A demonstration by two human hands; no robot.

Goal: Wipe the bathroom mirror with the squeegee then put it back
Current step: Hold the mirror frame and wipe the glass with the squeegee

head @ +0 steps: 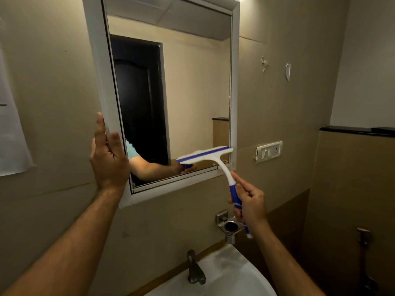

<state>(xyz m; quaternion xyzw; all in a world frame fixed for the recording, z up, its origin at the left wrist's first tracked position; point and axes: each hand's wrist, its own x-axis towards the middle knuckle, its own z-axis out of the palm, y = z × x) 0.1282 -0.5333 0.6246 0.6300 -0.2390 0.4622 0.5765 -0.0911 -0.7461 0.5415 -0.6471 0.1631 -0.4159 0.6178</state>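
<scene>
A white-framed mirror point(234, 82) hangs on the beige wall. My left hand point(108, 159) holds the frame's lower left edge, thumb on the front and fingers behind. My right hand point(251, 205) grips the blue handle of a white and blue squeegee point(205, 155). The squeegee's blade lies against the glass near the mirror's bottom right corner, tilted slightly up to the right. The mirror reflects a dark door and my arm.
Below the mirror sits a white sink point(235, 280) with a metal tap point(194, 269). A chrome ring holder point(229, 226) is fixed to the wall under my right hand. A switch plate point(269, 151) is right of the mirror, a white paper point(10, 135) at far left.
</scene>
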